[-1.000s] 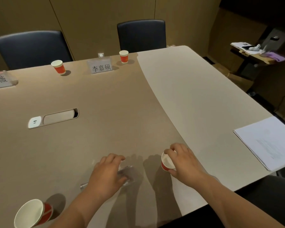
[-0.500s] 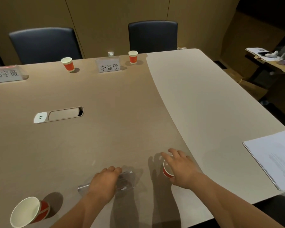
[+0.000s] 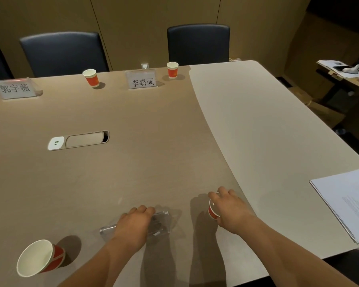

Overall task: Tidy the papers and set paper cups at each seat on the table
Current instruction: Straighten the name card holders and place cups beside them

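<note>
The person's right hand (image 3: 231, 212) is curling its fingers round a red paper cup (image 3: 212, 212) standing near the table's (image 3: 133, 162) front edge. The left hand (image 3: 134, 223) is lying with bent fingers over a clear name stand (image 3: 161, 221); how firmly it is gripping, I cannot tell. Across the table, two placards are reading 郭宇薇 (image 3: 16, 88) and 李嘉硕 (image 3: 142, 81), each with a far cup (image 3: 91, 77) to its right. A paper stack (image 3: 348, 201) is lying at the right edge, its print too faint to read.
</note>
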